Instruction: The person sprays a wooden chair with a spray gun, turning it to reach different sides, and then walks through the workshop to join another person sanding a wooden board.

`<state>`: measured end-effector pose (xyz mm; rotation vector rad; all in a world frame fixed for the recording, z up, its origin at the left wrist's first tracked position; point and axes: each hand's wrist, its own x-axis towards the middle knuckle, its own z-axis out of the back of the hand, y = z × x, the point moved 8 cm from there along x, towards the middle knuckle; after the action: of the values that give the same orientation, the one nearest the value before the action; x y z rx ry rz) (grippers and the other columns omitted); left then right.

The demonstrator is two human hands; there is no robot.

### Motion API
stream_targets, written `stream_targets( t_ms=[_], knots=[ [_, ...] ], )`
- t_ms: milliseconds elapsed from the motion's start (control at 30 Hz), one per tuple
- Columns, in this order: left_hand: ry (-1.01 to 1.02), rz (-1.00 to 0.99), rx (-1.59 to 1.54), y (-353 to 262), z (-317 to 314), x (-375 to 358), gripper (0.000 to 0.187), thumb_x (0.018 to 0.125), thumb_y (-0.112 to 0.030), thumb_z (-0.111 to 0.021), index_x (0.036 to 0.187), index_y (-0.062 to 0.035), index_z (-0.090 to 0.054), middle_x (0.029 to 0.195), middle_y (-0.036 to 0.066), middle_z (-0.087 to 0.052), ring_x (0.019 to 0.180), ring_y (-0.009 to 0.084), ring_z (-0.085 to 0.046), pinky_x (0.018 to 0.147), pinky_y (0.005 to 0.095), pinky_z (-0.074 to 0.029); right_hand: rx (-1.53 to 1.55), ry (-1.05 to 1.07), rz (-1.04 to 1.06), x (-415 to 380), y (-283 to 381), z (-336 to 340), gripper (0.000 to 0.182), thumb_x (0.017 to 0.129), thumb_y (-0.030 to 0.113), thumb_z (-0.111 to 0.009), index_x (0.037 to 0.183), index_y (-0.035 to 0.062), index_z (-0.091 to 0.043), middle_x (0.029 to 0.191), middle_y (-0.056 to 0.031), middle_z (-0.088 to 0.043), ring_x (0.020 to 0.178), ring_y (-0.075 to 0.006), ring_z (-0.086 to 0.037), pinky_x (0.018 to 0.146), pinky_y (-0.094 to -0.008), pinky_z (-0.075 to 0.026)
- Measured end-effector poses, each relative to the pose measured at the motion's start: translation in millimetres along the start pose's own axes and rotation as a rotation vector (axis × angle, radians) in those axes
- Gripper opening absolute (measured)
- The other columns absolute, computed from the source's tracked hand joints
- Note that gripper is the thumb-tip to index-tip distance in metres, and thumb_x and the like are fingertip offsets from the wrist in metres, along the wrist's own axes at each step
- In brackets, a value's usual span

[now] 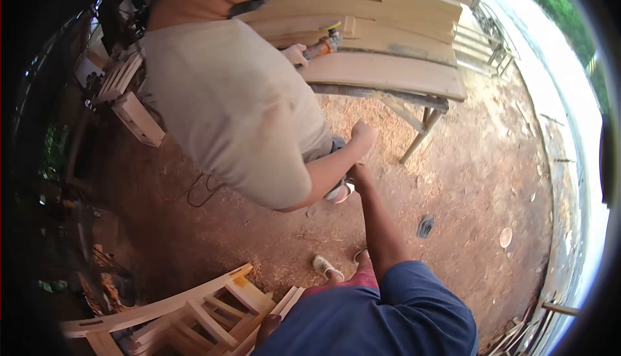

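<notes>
The right hand (358, 173) reaches out to a co-worker's fist (363, 131), just below the plank-laden table (388, 75); its fingers are hidden, so their state is unclear. The left hand (268, 325) rests by a wooden chair frame (187, 314), fingers hidden too.

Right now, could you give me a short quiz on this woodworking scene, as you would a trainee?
1. True or false: the curved boards lie flat on the ground.
2. What does the co-worker's far hand hold to the boards? A) an orange power tool B) a paintbrush C) a broom
3. What does the camera wearer's right hand reach out to?

Key
1. False: they rest on a wooden bench, above the sawdust-strewn dirt.
2. A: the orange power tool.
3. The co-worker's near hand, a closed fist. The two hands meet or nearly meet; whether they touch cannot be told.
</notes>
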<state>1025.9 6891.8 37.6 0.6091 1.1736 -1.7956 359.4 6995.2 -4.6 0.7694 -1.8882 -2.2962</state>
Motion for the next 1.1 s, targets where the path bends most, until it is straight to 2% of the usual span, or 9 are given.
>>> stream_targets(
  t_ms=[267,400,433,467,533,633,700,900,1100],
  knots=[
    [0.023,0.254,-0.286,6.0,58.9,30.0,0.026,0.091,-0.021,-0.057,0.087,0.0044,-0.064,0.076,0.015,-0.066,0.068,0.0226,-0.065,0.062,0.0311,-0.052,0.731,0.000,-0.035,-139.6,119.3,28.5,0.047,0.089,0.048,-0.049,0.111,0.0075,-0.060,0.099,-0.0100,-0.065,0.094,-0.0248,-0.063,0.071,-0.0458,-0.054],
    [-0.028,-0.493,0.639,-23.1,64.0,123.4,0.025,0.084,-0.025,-0.061,0.077,-0.0016,-0.066,0.078,0.015,-0.066,0.070,0.0244,-0.066,0.070,0.0363,-0.052,0.919,0.146,-0.184,-190.1,73.3,-6.2,0.054,0.093,0.051,-0.034,0.104,0.0065,-0.062,0.094,-0.0096,-0.063,0.090,-0.0257,-0.061,0.068,-0.0488,-0.050],
    [-0.060,-0.340,0.293,-46.7,81.5,121.1,0.029,0.087,-0.028,-0.059,0.076,-0.0015,-0.066,0.077,0.015,-0.066,0.072,0.0240,-0.066,0.070,0.0369,-0.052,0.910,0.299,-0.243,-209.0,58.8,-29.6,0.050,0.093,0.048,-0.038,0.104,0.0058,-0.062,0.092,-0.0097,-0.063,0.086,-0.0248,-0.062,0.065,-0.0459,-0.050],
    [-0.085,-0.182,-0.050,-93.4,101.7,108.5,0.034,0.089,-0.032,-0.057,0.076,-0.0015,-0.066,0.077,0.014,-0.066,0.074,0.0236,-0.066,0.071,0.0374,-0.051,0.897,0.451,-0.307,-224.2,51.3,-54.6,0.046,0.094,0.045,-0.042,0.105,0.0051,-0.061,0.089,-0.0098,-0.063,0.082,-0.0239,-0.062,0.063,-0.0430,-0.050],
    [-0.021,-0.359,-0.165,-166.1,111.6,101.4,0.039,0.099,-0.035,-0.050,0.086,-0.0026,-0.066,0.081,0.010,-0.067,0.079,0.0213,-0.066,0.075,0.0358,-0.052,0.284,0.638,-0.119,-262.0,87.0,-102.7,0.035,0.093,0.035,-0.052,0.109,0.0043,-0.058,0.080,-0.0090,-0.061,0.073,-0.0202,-0.061,0.061,-0.0352,-0.049],
    [0.216,-0.514,-0.492,-246.5,111.7,81.6,0.031,0.100,-0.030,-0.049,0.093,-0.0047,-0.065,0.079,0.005,-0.067,0.076,0.0151,-0.064,0.069,0.0309,-0.049,0.120,0.781,-0.103,-290.6,128.4,-170.9,0.028,0.092,0.022,-0.059,0.112,0.0027,-0.054,0.082,-0.0097,-0.064,0.067,-0.0157,-0.059,0.054,-0.0288,-0.046],
    [0.239,-0.611,-0.526,-259.2,124.0,77.2,0.028,0.099,-0.029,-0.051,0.093,-0.0054,-0.064,0.079,0.004,-0.067,0.074,0.0132,-0.063,0.067,0.0294,-0.048,-0.032,0.911,0.217,-280.1,123.6,-212.7,0.032,0.092,0.024,-0.058,0.115,0.0029,-0.052,0.085,-0.0104,-0.066,0.065,-0.0144,-0.058,0.056,-0.0282,-0.045],
    [-0.024,-0.683,-0.425,-236.7,172.9,41.6,0.022,0.090,-0.026,-0.062,0.091,-0.0045,-0.067,0.081,0.009,-0.065,0.075,0.0219,-0.064,0.071,0.0341,-0.050,-0.337,1.360,0.542,-308.2,170.5,-283.2,0.033,0.093,0.023,-0.060,0.118,0.0041,-0.048,0.073,-0.0091,-0.066,0.061,-0.0126,-0.059,0.054,-0.0273,-0.045],
    [-0.399,-0.629,-0.002,-182.1,209.0,3.7,0.037,0.079,-0.030,-0.069,0.104,-0.0020,-0.068,0.094,0.017,-0.069,0.089,0.0266,-0.067,0.075,0.0362,-0.051,-0.343,1.675,0.029,-323.1,125.1,-365.3,0.032,0.092,0.016,-0.062,0.120,0.0076,-0.049,0.081,-0.0047,-0.066,0.066,-0.0095,-0.058,0.055,-0.0232,-0.043]
  ],
)
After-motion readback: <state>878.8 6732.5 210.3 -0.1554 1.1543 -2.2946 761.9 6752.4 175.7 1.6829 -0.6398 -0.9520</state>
